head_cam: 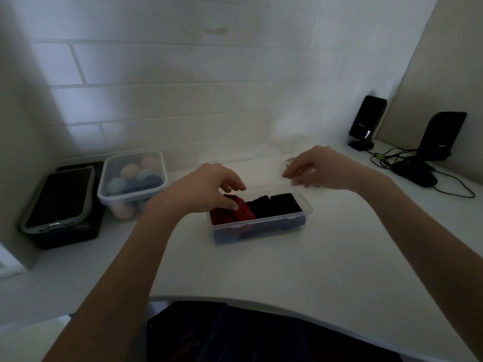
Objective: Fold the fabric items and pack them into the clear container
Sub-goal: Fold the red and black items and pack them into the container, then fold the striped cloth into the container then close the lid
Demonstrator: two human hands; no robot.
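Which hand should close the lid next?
Right. The right hand is already at the clear lid behind the clear container. The left hand is pressing the red fabric down inside it.

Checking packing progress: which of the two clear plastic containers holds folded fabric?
The open clear container under the hands, holding red and dark folded fabric; the lidded container holds pastel balls.

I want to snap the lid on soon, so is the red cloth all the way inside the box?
Not quite. The red cloth bulges above the box rim, with the left hand pressing it.
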